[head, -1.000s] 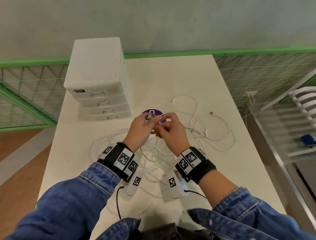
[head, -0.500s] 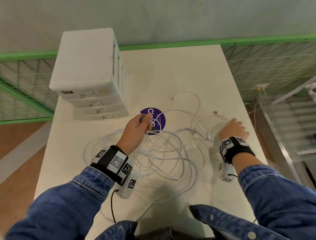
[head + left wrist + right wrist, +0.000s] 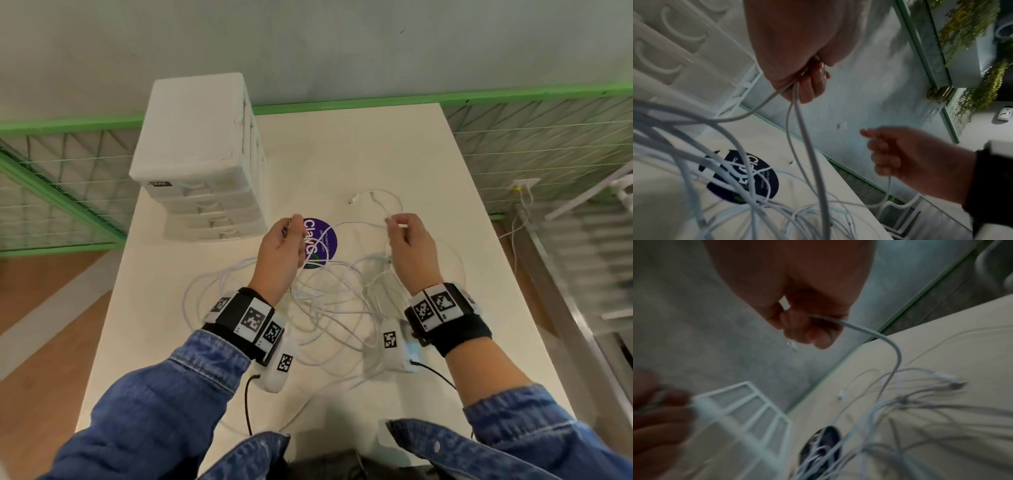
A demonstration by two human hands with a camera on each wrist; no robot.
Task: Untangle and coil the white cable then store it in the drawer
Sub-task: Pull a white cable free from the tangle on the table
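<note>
A long white cable [image 3: 329,308] lies in a loose tangle of loops on the cream table [image 3: 359,150]. My left hand [image 3: 284,246] is raised above the tangle and grips two or more strands [image 3: 797,104] that hang down from its curled fingers. My right hand [image 3: 407,243] is lifted at the same height and pinches a cable end [image 3: 869,331] near its plug. A free plug end [image 3: 354,198] lies on the table beyond the hands. The white drawer unit [image 3: 202,154] stands at the back left with its drawers closed.
A round purple sticker [image 3: 320,243] sits on the table between the hands, partly under cable loops. Green-framed wire fencing [image 3: 534,137] runs behind and beside the table. White slatted furniture [image 3: 603,240] stands on the right.
My right hand went out to the right side of the table, picked up a cable end there, and has come back up and inward. The left hand rose a little, still holding strands.
</note>
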